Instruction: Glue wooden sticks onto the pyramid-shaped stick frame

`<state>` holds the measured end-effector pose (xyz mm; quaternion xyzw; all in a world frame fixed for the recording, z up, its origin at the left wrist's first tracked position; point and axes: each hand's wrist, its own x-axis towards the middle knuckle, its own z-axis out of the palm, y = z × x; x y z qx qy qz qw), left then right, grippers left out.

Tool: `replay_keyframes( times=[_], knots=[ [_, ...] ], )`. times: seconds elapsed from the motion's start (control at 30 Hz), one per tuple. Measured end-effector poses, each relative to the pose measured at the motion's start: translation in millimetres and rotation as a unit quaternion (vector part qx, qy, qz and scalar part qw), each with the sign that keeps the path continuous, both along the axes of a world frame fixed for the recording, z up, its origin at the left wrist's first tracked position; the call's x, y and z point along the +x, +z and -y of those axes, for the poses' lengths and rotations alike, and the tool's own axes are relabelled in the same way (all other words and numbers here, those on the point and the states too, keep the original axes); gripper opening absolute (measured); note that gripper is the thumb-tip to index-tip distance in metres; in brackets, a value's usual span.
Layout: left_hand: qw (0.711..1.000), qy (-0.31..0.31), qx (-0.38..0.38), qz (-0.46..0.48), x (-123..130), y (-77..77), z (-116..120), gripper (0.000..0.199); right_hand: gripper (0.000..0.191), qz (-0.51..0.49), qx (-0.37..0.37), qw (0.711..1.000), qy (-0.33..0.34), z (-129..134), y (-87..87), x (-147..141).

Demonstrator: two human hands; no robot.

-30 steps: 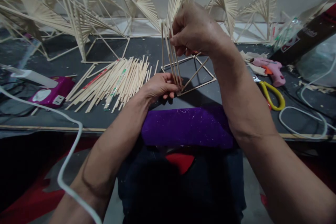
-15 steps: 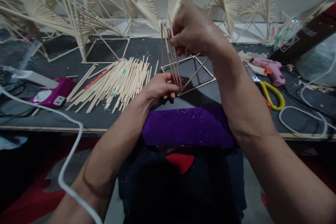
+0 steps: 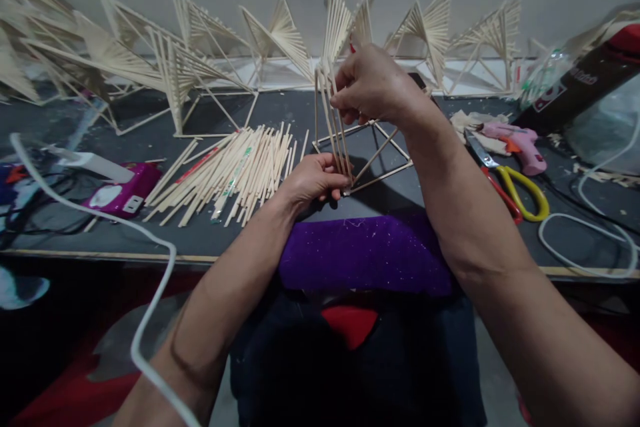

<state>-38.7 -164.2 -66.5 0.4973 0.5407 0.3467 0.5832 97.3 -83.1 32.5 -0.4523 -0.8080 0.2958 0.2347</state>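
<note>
A frame of thin wooden sticks [image 3: 383, 170] stands on the dark table before me, several sticks rising from its near corner. My left hand [image 3: 317, 177] is closed in a pinch around the lower ends of these upright sticks. Higher up, the fingers of my right hand [image 3: 373, 83] pinch a wooden stick near its top; the fingertips are partly hidden. Just left of the frame lies a loose pile of wooden sticks [image 3: 240, 170], with red and green wrapper strips among them. Purple cloth [image 3: 360, 257] lies over the table edge below my hands.
Finished twisted stick structures [image 3: 285, 40] line the back wall. To the right lie yellow-handled scissors [image 3: 525, 193], a pink glue gun [image 3: 520, 143], a white cable [image 3: 555, 260] and a dark bottle [image 3: 575, 77]. At left sits a purple power adapter [image 3: 127, 193].
The camera view has tilted up slightly, so the whole scene sits lower. Both hands keep their grip on the sticks, with little visible movement relative to the frame.
</note>
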Motion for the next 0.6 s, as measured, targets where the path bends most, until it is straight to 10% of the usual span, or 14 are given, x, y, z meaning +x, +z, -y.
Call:
replay_keyframes(
  times=[0.6],
  knots=[
    [1.0, 0.006, -0.009, -0.011, 1, 3.1, 1, 0.019, 0.03, -0.031, 0.064, 0.997, -0.04, -16, -14.6, -4]
  ],
)
